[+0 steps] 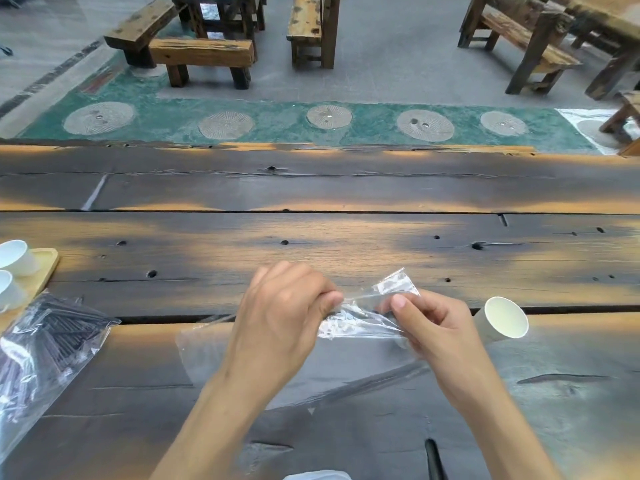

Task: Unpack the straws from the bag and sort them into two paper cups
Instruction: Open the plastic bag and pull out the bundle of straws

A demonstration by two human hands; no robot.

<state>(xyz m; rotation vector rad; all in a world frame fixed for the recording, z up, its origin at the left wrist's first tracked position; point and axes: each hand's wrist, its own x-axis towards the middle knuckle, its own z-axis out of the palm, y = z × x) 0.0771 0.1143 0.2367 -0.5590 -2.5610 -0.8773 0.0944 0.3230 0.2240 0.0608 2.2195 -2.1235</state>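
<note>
Both hands pinch a clear plastic bag (367,320) just above the wooden table, near the middle of the head view. My left hand (287,317) grips its left side and my right hand (429,323) grips its right side, with the bag's open flap sticking up between them. More clear film lies flat under my left forearm. A white paper cup (502,322) lies tipped beside my right hand, mouth facing me. A second clear bag full of dark straws (45,344) rests at the table's left edge.
Two white cups (15,258) stand on a small wooden tray (43,268) at the far left. A dark straw-like stick (433,459) lies near the front edge. Benches and tables stand on the floor beyond the table's far edge.
</note>
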